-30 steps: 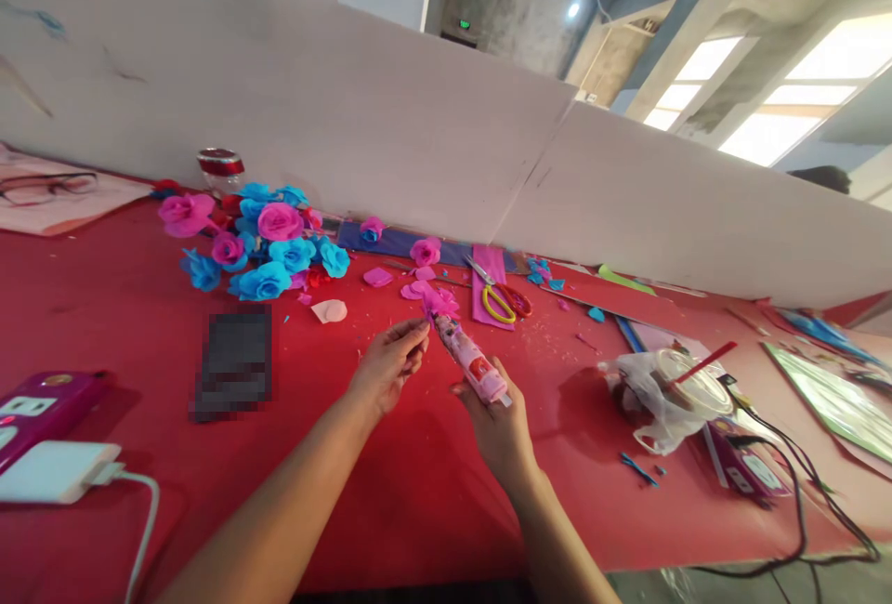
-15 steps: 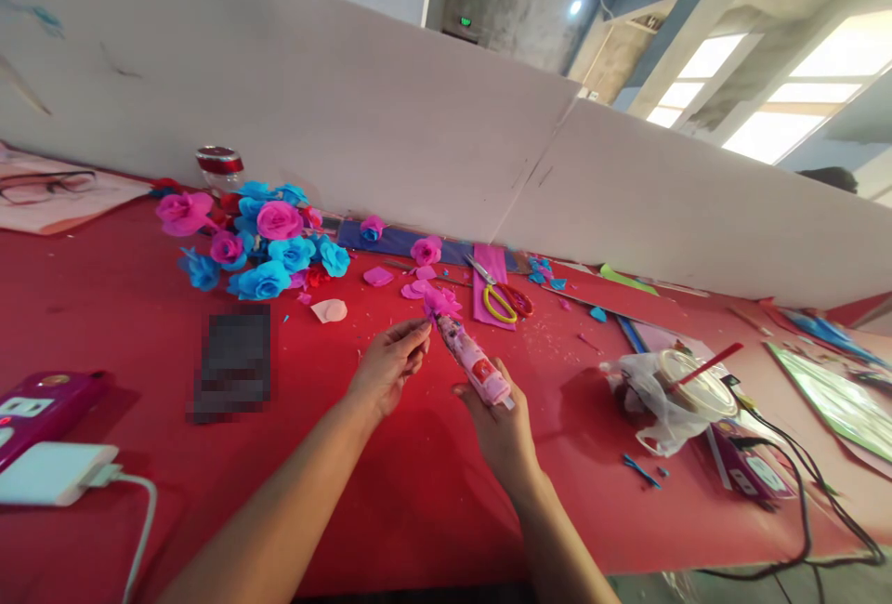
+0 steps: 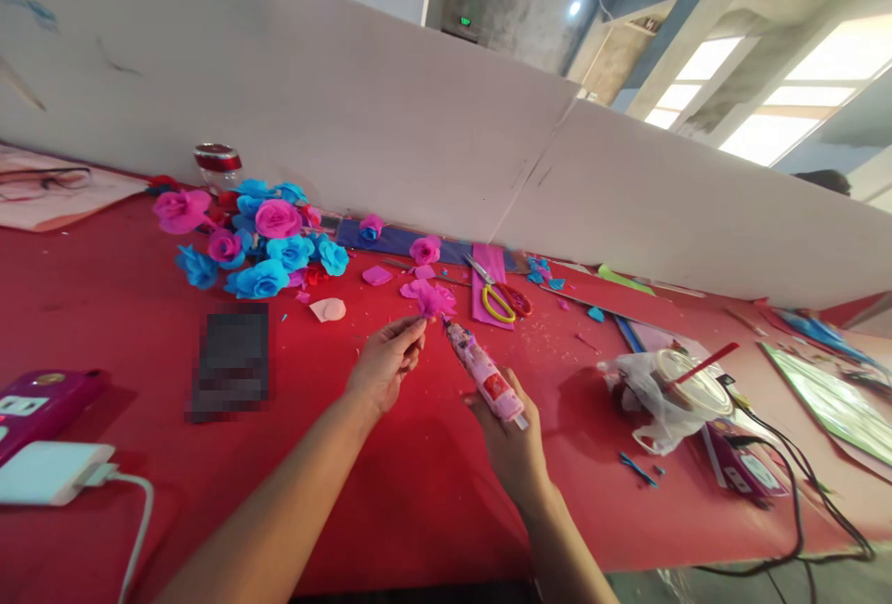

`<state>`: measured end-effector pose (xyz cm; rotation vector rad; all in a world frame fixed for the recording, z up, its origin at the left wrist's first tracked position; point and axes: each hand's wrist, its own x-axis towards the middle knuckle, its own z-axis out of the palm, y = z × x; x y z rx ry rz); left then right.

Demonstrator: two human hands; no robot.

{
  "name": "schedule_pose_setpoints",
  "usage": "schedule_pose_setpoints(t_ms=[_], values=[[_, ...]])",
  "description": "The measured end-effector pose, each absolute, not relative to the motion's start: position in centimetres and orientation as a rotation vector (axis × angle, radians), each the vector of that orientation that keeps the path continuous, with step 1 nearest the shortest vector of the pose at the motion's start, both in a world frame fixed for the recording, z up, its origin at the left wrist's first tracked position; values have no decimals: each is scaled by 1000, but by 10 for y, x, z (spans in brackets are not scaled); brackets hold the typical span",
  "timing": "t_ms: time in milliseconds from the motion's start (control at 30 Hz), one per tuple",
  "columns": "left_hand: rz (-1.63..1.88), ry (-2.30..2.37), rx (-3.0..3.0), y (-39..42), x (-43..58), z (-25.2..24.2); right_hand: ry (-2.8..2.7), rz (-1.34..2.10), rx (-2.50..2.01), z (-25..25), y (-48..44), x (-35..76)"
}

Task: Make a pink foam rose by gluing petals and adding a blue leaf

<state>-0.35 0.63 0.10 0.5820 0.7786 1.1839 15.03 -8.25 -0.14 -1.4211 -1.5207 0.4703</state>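
Between the thumb and fingers of my left hand (image 3: 390, 358) is the base of a pink paper flower (image 3: 436, 300). My right hand (image 3: 512, 441) is wrapped round a pink hot glue gun (image 3: 486, 374), and a pale glue stick pokes out of its rear end. The gun's dark nozzle points toward the flower, with a small gap between them. Beyond the flower lie loose pink petals (image 3: 377, 276) and scissors (image 3: 496, 295) with yellow and red handles on a pink paper strip (image 3: 488, 260).
A bunch of pink and blue paper flowers (image 3: 279, 220) lies at the left, near a red-lidded jar (image 3: 217, 163). A blurred dark rectangle (image 3: 233, 361) and a white charger (image 3: 59, 474) are nearer. At right are a bagged cup (image 3: 687, 381), a power strip (image 3: 753, 472) and cables.
My right hand has drawn the glue gun back, down and to the right, so its nozzle has come away from the flower. My left hand has shifted slightly left with the flower.
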Motion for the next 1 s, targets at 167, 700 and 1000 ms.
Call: schedule_pose_setpoints(t_ms=[167,700,1000], values=[[1181,788,591,5,-4,1,-1520,467,-1422,-6,-78,150],[1220,781,634,4,-4,4,-1562,392,-1475,-8,-75,161],[1232,769,578,5,-7,5,-1966,-232,-2282,-9,-72,267]])
